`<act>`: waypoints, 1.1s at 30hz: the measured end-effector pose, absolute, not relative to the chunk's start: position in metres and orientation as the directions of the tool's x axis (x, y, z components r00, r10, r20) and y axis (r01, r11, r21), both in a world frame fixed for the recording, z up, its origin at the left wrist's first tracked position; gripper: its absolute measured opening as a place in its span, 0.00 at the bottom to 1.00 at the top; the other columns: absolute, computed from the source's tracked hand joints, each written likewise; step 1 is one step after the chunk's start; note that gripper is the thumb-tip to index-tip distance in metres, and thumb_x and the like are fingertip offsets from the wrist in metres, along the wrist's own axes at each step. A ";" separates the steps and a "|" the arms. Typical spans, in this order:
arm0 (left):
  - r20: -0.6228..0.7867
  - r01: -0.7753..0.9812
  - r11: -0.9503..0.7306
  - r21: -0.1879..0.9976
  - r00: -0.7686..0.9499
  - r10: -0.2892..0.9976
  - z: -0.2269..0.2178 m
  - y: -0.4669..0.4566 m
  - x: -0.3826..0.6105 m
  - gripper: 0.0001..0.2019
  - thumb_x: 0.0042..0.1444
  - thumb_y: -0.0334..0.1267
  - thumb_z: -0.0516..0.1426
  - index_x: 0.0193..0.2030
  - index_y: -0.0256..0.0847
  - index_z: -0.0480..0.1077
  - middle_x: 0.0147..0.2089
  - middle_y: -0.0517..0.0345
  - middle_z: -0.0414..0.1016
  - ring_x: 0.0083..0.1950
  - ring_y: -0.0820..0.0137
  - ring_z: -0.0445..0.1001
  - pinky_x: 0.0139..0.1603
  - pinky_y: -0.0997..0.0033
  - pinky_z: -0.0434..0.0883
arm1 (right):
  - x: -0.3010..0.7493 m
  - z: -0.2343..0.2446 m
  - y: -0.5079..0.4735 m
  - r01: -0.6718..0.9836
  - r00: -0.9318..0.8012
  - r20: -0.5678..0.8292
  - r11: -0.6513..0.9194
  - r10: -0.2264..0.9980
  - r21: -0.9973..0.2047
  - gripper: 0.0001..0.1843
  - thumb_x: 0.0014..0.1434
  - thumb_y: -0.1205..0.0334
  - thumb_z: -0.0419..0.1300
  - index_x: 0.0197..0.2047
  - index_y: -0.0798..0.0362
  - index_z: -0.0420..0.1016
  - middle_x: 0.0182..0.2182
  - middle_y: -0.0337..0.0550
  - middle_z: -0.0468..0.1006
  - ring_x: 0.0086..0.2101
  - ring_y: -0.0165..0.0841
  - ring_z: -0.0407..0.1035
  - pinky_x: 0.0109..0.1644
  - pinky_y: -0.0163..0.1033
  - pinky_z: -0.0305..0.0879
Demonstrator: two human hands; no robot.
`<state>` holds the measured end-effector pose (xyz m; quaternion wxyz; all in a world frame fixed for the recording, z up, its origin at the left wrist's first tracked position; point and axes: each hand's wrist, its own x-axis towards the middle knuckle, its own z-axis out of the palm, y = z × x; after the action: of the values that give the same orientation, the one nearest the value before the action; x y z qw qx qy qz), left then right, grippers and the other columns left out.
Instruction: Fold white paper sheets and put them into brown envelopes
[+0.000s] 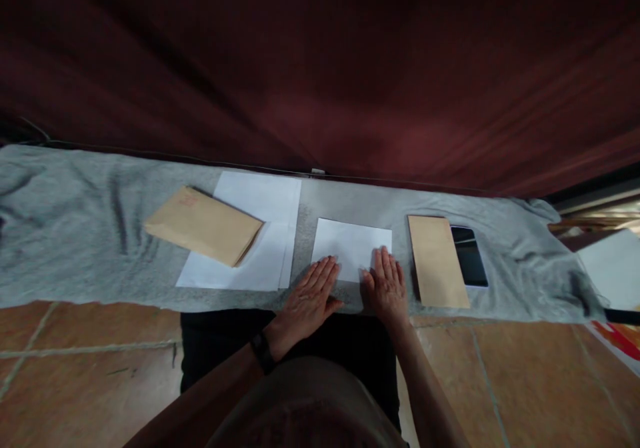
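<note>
A white sheet of paper (353, 240), smaller than the sheets at the left and perhaps folded, lies flat before me on the grey cloth. My left hand (311, 295) rests palm down at its near left corner, fingers stretched out. On the near right corner lies my right hand (387, 287), also flat with the thumb apart. Neither hand grips anything. To the right of my right hand is a brown envelope (440, 261). Larger white sheets (260, 198) lie left of my left hand, partly covered by a stack of brown envelopes (203, 225).
A dark-screened phone (469, 256) lies partly beside the right envelope. The grey cloth (120, 195) covers a long narrow surface. Behind it hangs a dark red curtain (320, 68). Tiled floor (100, 355) shows below the near edge. A white object (613, 265) stands at far right.
</note>
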<state>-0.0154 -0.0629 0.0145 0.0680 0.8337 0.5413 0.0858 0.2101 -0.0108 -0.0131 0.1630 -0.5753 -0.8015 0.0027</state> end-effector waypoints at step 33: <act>0.220 0.879 -0.201 0.432 0.114 0.969 0.010 -0.079 -0.038 0.34 0.72 0.44 0.46 0.78 0.41 0.34 0.78 0.41 0.44 0.77 0.56 0.49 0.72 0.49 0.62 | 0.211 0.116 0.017 0.571 0.204 0.400 0.224 0.894 -0.790 0.18 0.67 0.48 0.56 0.46 0.52 0.78 0.39 0.45 0.82 0.40 0.38 0.76 0.45 0.43 0.72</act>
<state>-0.0375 -0.0785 0.0100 0.0972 0.7398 0.6244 0.2310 0.2112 0.0169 0.1161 0.4906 -0.6009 -0.6092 0.1644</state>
